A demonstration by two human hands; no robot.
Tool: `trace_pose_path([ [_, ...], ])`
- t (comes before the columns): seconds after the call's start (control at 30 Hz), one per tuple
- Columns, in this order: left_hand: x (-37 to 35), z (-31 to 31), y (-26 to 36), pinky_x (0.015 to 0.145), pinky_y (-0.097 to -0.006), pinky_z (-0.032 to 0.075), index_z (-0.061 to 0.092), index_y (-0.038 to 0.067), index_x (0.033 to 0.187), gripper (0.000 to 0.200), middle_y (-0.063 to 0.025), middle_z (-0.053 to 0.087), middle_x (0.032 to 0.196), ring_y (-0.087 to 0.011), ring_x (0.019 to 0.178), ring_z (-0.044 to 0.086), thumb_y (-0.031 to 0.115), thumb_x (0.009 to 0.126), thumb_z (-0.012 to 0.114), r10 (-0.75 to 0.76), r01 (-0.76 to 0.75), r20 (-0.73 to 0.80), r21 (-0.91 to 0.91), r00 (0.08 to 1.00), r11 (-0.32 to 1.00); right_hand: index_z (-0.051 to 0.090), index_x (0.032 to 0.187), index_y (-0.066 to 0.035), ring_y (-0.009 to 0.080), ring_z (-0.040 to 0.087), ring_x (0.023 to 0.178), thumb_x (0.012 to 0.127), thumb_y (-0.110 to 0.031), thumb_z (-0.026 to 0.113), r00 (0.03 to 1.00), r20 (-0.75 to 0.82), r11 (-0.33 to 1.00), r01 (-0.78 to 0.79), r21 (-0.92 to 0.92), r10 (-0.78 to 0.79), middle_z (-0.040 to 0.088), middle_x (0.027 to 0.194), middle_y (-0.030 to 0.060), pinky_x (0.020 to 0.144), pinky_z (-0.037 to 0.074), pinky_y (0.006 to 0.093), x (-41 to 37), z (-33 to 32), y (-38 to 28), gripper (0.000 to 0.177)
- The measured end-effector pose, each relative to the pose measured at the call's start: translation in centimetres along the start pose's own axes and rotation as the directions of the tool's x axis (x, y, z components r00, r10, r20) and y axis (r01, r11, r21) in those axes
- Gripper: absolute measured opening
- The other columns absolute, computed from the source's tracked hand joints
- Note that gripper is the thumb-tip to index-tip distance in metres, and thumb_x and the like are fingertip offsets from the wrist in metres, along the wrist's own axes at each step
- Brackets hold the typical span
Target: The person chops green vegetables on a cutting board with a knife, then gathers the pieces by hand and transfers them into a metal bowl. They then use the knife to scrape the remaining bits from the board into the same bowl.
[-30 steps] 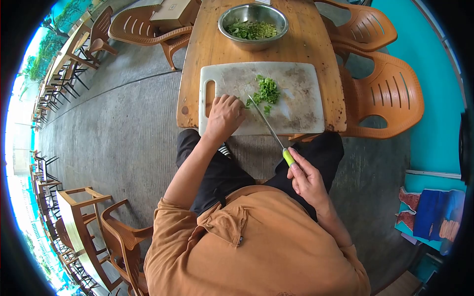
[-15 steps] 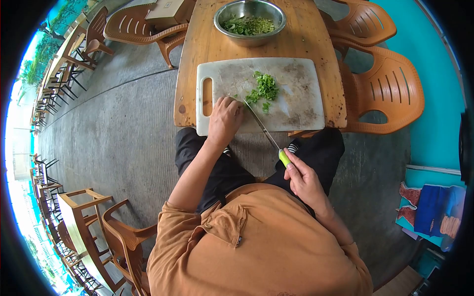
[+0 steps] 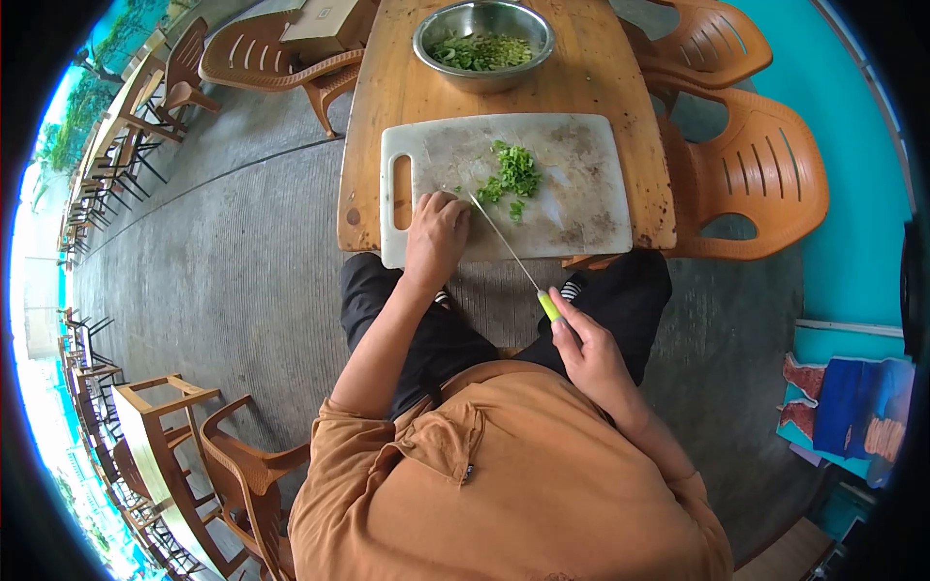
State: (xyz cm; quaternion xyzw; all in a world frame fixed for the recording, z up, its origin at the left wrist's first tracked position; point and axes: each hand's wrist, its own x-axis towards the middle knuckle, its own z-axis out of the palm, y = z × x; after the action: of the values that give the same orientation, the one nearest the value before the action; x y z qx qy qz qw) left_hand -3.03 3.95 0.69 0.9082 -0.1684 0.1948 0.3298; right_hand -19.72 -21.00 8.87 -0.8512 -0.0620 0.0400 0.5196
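Greens (image 3: 511,174) lie in a loose chopped pile near the middle of the board (image 3: 581,198), which sits at the near end of the counter (image 3: 407,92) with its near edge hanging a little past the counter's rim. The right hand (image 3: 586,353) is closed round the green handle of the knife (image 3: 506,244), well back from the board and out over the lap, so the long thin blade reaches in at a slant with its tip just left of the pile. The left hand (image 3: 436,232) rests on the board with fingers curled under and knuckles close beside the blade; whether it pins anything beneath them I cannot tell. The main risk, as I judge it, is a nick to those knuckles: a grip so far back gives little control of the tip, and the gap between blade and fingers is slight. The overhanging board could also tip or slide under a hard press and spill the pile toward the floor. The bowl (image 3: 484,82), with more chopped green in it, stands well apart at the far end. Against the frame a second ago little differs: the pile keeps its place, the knife slants the same way, the left hand sits a touch nearer the blade, and the view has slid so the bowl rides higher.
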Motion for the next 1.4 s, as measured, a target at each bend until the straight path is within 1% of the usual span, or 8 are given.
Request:
trace_pose_path([
  [0.2, 0.7, -0.3, 0.1, 0.095, -0.0434, 0.053, 0.076, 0.004, 0.105, 0.013, -0.0114, 0.069, 0.106, -0.0338, 0.105, 0.065, 0.008, 0.093, 0.074, 0.053, -0.055, 0.071, 0.03, 0.996, 0.998, 0.054, 0.158, -0.005, 0.0079, 0.054, 0.076, 0.114, -0.018, 0.057, 0.97, 0.086, 0.929, -0.244, 0.277, 0.229, 0.063, 0.083, 0.0035, 0.071, 0.051, 0.0257, 0.4, -0.5, 0.6, 0.046],
  [0.57, 0.9, 0.0, 0.6, 0.094, -0.0438, 0.05, 0.081, 0.007, 0.097, 0.009, -0.0077, 0.069, 0.102, -0.0309, 0.103, 0.063, 0.012, 0.091, 0.076, -0.032, 0.032, 0.003, -0.004, 0.999, 0.999, 0.052, 0.16, -0.006, 0.0078, 0.054, 0.076, 0.114, -0.017, 0.056, 0.957, 0.133, 0.903, -0.289, 0.319, 0.259, 0.059, 0.082, 0.0014, 0.071, 0.05, 0.025, -0.7, -1.1, -0.1, 0.047],
  [0.77, 0.8, 0.3, 0.2, 0.095, -0.0443, 0.05, 0.082, 0.007, 0.099, 0.011, -0.0077, 0.07, 0.103, -0.0315, 0.103, 0.063, 0.013, 0.09, 0.078, -0.072, 0.072, 0.015, 0.004, 0.997, 0.997, 0.054, 0.156, -0.002, 0.0267, 0.07, 0.082, 0.111, -0.015, 0.058, 0.99, 0.05, 0.984, -0.134, 0.12, 0.129, 0.074, 0.1, 0.0184, 0.078, 0.056, 0.036, -0.1, 0.7, -0.2, 0.046],
  [0.83, 0.6, 0.2, 0.7, 0.094, -0.0441, 0.051, 0.082, 0.007, 0.1, 0.012, -0.0076, 0.07, 0.103, -0.0311, 0.103, 0.063, 0.013, 0.09, 0.078, -0.066, 0.066, 0.0, 0.054, 0.998, 0.996, 0.055, 0.154, 0.0, 0.0401, 0.075, 0.102, 0.11, -0.013, 0.059, 0.989, 0.058, 0.99, -0.138, 0.026, 0.137, 0.074, 0.118, 0.0285, 0.089, 0.058, 0.0412, 0.8, 0.8, -2.0, 0.045],
  [1.0, 0.2, -0.2, 0.6, 0.094, -0.0436, 0.05, 0.081, 0.006, 0.101, 0.014, -0.0072, 0.07, 0.104, -0.0303, 0.104, 0.063, 0.014, 0.09, 0.077, -0.06, 0.061, -0.022, 0.075, 0.998, 0.995, 0.055, 0.154, 0.0, 0.0411, 0.075, 0.109, 0.11, -0.012, 0.059, 0.999, 0.009, 0.999, -0.052, -0.017, 0.052, 0.071, 0.124, 0.0311, 0.091, 0.058, 0.0429, -0.6, 0.3, -0.3, 0.046],
  [1.07, 0.0, -0.1, 0.8, 0.095, -0.0436, 0.05, 0.081, 0.006, 0.102, 0.014, -0.0074, 0.069, 0.105, -0.0303, 0.106, 0.063, 0.014, 0.091, 0.076, -0.032, 0.033, -0.031, 0.035, 0.999, 0.999, 0.056, 0.154, -0.001, 0.0337, 0.076, 0.098, 0.11, -0.013, 0.059, 0.996, 0.035, 0.993, -0.09, 0.08, 0.087, 0.073, 0.122, 0.0296, 0.087, 0.058, 0.0408, -0.4, 0.0, 0.5, 0.045],
  [1.2, -0.2, -0.4, 0.5, 0.095, -0.0431, 0.05, 0.081, 0.005, 0.102, 0.013, -0.008, 0.069, 0.104, -0.0309, 0.104, 0.063, 0.012, 0.092, 0.075, -0.002, 0.003, -0.029, 0.044, 1.0, 0.999, 0.053, 0.158, -0.003, 0.0122, 0.061, 0.079, 0.113, -0.016, 0.058, 0.964, 0.123, 0.946, -0.256, 0.198, 0.235, 0.069, 0.086, 0.0098, 0.076, 0.053, 0.0283, -0.2, -0.8, -0.3, 0.047],
  [1.4, -0.1, -0.2, 0.0, 0.094, -0.0441, 0.052, 0.08, 0.003, 0.104, 0.014, -0.0106, 0.071, 0.102, -0.0334, 0.102, 0.063, 0.007, 0.091, 0.075, -0.018, 0.017, -0.024, -0.034, 1.0, 0.999, 0.052, 0.159, -0.004, 0.01, 0.057, 0.077, 0.114, -0.016, 0.056, 0.951, 0.148, 0.901, -0.306, 0.308, 0.273, 0.061, 0.082, 0.0024, 0.073, 0.051, 0.0259, -0.7, -0.7, 0.0, 0.047],
])
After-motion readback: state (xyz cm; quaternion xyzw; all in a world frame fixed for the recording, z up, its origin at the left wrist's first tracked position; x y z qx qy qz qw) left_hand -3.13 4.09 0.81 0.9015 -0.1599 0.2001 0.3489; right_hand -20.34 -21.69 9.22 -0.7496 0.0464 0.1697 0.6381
